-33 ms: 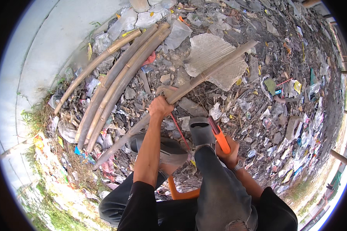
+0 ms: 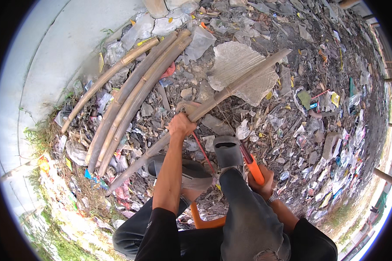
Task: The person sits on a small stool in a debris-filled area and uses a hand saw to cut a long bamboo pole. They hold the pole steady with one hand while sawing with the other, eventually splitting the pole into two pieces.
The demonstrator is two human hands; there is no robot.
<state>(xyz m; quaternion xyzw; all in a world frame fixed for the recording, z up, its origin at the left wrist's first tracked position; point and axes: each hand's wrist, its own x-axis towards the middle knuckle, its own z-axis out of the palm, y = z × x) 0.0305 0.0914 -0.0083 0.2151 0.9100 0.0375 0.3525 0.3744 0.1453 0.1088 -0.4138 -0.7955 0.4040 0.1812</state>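
Left hand [image 2: 181, 125] clamps the long tan bamboo pole [image 2: 213, 101] mid-frame, steadying it for cutting. Right hand [image 2: 261, 179], lower right, grips the orange-handled saw [image 2: 253, 168]; grey-shoed foot [image 2: 227, 151] braces beside the pole.

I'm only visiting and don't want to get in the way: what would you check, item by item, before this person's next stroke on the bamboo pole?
1. Left hand grip on the long tan bamboo pole: ok, fingers wrapped around it.
2. Right hand on the orange-handled saw: ok, closed on the handle.
3. Blade on the pole: cannot tell, mostly hidden by the grey shoe.
4. Foot pinning the pole: cannot tell.
5. Footing: not ok, littered plastic and rubble.
6. Stacked bamboo poles: ok, lying apart.
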